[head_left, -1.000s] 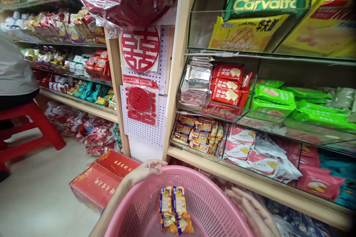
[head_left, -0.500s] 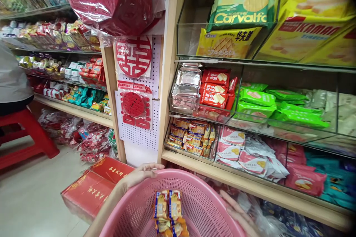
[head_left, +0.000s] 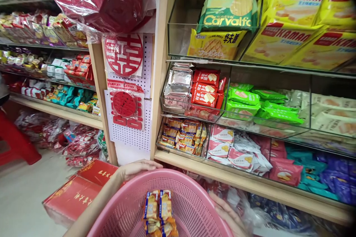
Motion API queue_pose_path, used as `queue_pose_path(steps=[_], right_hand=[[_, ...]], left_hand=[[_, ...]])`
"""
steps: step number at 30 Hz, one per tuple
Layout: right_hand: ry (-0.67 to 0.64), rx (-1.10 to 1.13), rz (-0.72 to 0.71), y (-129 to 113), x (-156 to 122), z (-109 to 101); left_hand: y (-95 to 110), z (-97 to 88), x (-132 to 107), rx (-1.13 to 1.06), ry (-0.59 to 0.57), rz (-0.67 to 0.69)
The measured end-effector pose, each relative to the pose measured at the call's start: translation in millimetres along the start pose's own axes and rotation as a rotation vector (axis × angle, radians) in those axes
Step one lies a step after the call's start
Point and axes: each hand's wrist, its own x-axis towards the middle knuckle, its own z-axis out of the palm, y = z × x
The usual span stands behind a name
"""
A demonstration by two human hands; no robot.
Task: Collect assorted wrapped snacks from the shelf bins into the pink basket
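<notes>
Far to the left of the pink basket [head_left: 125,207], a red stool [head_left: 18,140] is standing on the floor. Nearer the basket's left side, red boxes [head_left: 71,196] with gold lettering are lying on the floor, partly behind the person's forearm. At the basket's far-left rim, the left hand [head_left: 136,169] is holding on, its fingers stretching along the edge. Inside the basket, orange-and-blue snack packets [head_left: 166,205] are lying together, two of them side by side. Beyond the basket's far rim, similar packets [head_left: 185,138] are sitting in a clear shelf bin. Against the basket's outer right side, the right hand [head_left: 228,213] is holding with extended fingers. Above and right of the basket, white-and-pink packets [head_left: 241,158] are filling the neighbouring bin.
</notes>
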Motion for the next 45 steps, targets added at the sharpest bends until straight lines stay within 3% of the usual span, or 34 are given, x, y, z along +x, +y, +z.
queue_pose_path(steps=[6, 11, 15, 19, 21, 24, 27, 45], right_hand=[[-0.058, -0.060, -0.010, -2.8, -1.5, -4.7], [0.051, -0.549, -0.256, -35.4, -11.3, 3.2], [-0.014, -0.946, -0.462, -83.7, -11.0, 47.0], [-0.105, -1.267, -0.831, -123.4, 16.6, 102.0], [-0.134, -1.485, -0.899, -134.1, 33.3, 122.1], [-0.140, -1.829, -0.843, -141.2, 51.0, 140.3], [-0.138, -1.971, -0.748, -144.3, 60.8, 146.7], [-0.222, -2.007, -0.630, -145.6, 92.9, 143.1]], left_hand=[[-13.1, 8.3, 8.7, -0.004, -0.072, 0.039], [-13.2, 7.1, 10.1, 0.007, -0.033, 0.016], [-13.3, 9.9, 11.0, -0.015, -0.049, 0.035], [-13.5, 11.8, 8.7, -0.016, -0.042, 0.029], [-14.0, 10.4, 6.7, -0.014, -0.045, 0.029], [-14.7, 6.9, 4.0, -0.001, -0.044, 0.038], [-14.1, 5.5, 2.3, 0.010, -0.038, 0.041], [-18.2, 2.0, 8.4, -0.024, -0.064, 0.050]])
